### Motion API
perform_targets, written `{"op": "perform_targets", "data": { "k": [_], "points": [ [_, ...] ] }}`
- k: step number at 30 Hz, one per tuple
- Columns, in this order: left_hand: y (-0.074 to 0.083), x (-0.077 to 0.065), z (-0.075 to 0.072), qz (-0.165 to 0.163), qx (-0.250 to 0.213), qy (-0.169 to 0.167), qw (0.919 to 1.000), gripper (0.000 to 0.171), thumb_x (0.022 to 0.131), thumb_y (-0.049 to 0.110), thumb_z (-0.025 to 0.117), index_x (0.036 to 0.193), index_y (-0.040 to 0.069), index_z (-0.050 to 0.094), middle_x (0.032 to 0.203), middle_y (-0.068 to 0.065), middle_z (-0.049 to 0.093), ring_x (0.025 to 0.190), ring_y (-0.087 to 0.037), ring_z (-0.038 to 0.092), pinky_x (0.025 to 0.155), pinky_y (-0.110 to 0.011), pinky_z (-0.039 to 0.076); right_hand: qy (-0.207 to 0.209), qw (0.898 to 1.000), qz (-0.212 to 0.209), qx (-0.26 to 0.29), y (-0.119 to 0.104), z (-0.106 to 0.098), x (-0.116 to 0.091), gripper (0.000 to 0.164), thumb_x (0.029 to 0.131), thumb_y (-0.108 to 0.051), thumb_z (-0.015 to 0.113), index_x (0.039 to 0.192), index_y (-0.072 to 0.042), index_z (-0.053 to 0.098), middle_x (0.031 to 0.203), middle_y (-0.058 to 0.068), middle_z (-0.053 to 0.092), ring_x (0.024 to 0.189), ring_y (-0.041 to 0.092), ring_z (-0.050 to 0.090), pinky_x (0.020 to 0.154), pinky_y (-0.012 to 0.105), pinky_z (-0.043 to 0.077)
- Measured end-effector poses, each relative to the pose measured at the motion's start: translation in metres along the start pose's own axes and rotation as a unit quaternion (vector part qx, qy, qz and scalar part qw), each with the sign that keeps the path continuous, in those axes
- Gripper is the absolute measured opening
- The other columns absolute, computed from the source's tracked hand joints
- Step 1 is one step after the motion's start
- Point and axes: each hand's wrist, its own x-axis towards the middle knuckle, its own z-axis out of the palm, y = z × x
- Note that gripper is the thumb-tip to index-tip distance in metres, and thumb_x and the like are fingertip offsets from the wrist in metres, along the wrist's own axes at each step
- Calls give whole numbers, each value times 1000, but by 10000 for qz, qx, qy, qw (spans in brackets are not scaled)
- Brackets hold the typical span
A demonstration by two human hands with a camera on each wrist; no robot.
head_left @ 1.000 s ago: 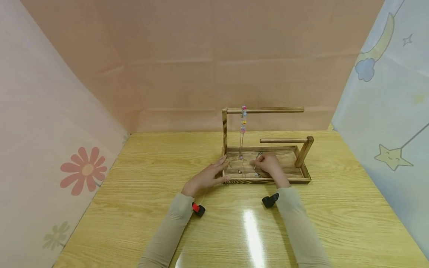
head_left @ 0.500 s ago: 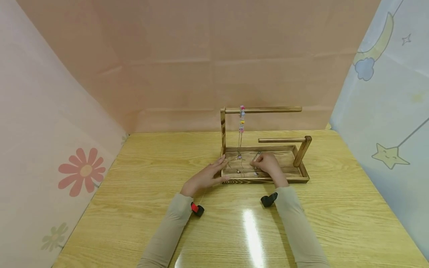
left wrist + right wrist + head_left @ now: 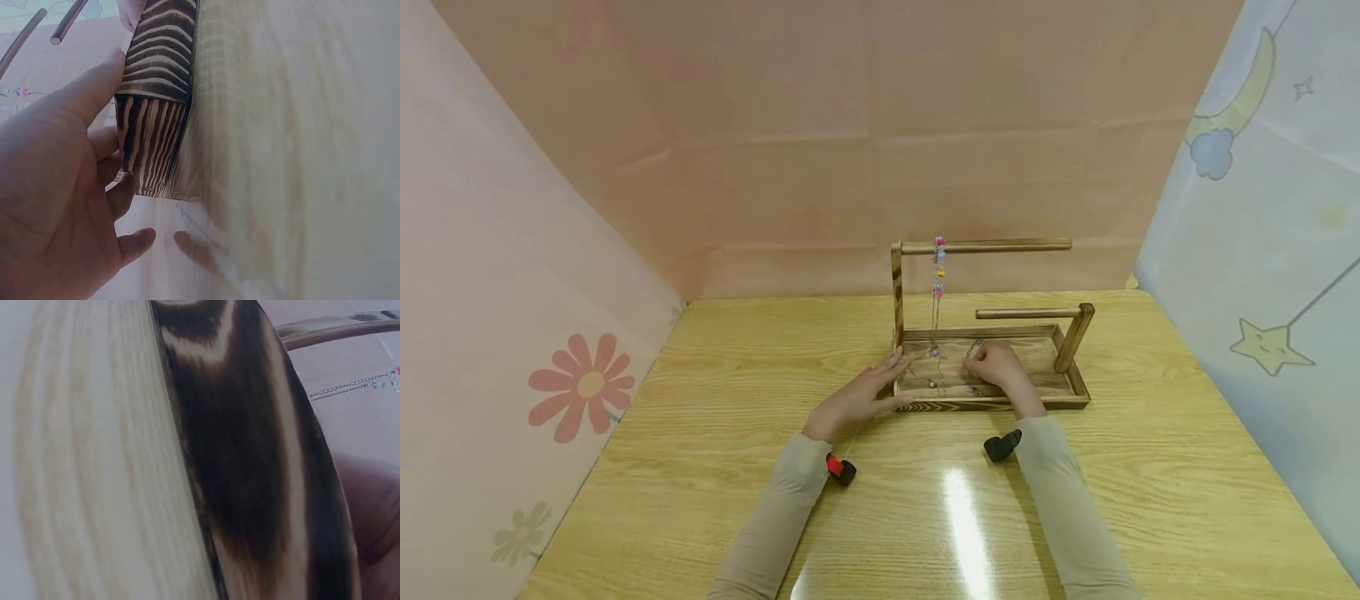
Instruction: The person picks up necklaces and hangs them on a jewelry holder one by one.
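Note:
In the head view, a wooden jewellery stand has a shallow tray. My left hand rests at its left end, fingers extended, thumb along the front wall. The left wrist view shows that hand touching the striped corner. Over the tray floor, my right hand pinches a thin jewellery chain, whose lower part is hidden. In the right wrist view the front wall covers most of the right hand. Small jewellery pieces lie in the tray, left of the right hand.
A colourful beaded chain hangs from the tall upper bar. A lower bar juts leftward from the right post, behind the right hand. Fabric walls stand behind and beside the wooden table.
The right fingers shift slightly, and the chain's upper end now lies more curved near the fingertips. My left hand stays on the tray's end. The whole view drifts slightly.

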Motion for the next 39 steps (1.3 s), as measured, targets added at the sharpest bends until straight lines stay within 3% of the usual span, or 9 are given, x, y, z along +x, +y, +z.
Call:
{"op": "perform_targets", "data": {
  "k": [7, 13, 23, 33, 39],
  "points": [
    [-2, 0, 0, -44, 10, 30, 10000, 75, 93, 51, 45, 151, 18, 9, 157, -1, -5, 143, -22, 3, 114, -51, 8, -229, 9993, 209, 207, 3, 0, 2, 47, 97, -33, 38, 55, -15, 34, 48, -2, 28, 44, 15, 23, 50, 29, 29],
    [-2, -1, 0, -65, -5, -5, 10000, 75, 93, 50, 45, 151, 18, 9, 157, -1, -5, 143, -22, 3, 114, -52, 8, -399, 9975, 277, 519, 4, -2, 0, 44, 101, -31, 28, 64, -10, 40, 57, 3, 41, 49, 17, 36, 51, 30, 35],
    [-3, 0, 2, -79, 115, -10, 9999, 76, 93, 51, 46, 151, 18, 10, 157, -1, -4, 143, -23, 5, 114, -52, 11, -890, 9848, -222, 1472, 18, -13, -1, 39, 100, -28, 41, 88, 6, 56, 71, 9, 54, 62, 18, 51, 58, 29, 47],
    [-3, 0, 2, -34, 101, 17, 9999, 76, 93, 51, 46, 151, 19, 9, 157, 0, -5, 143, -25, 5, 113, -54, 11, -1168, 9724, -24, 2019, 18, -21, -4, 44, 98, -33, 45, 107, 7, 59, 94, 16, 65, 84, 21, 64, 72, 32, 53],
    [-1, 1, 1, -32, 88, 4, 10000, 75, 93, 50, 46, 151, 19, 8, 157, -1, -5, 143, -25, 5, 114, -52, 10, -1234, 9665, -105, 2250, 17, -26, -4, 44, 99, -33, 45, 107, 8, 59, 93, 14, 65, 82, 22, 65, 75, 35, 53]
  ]
}}
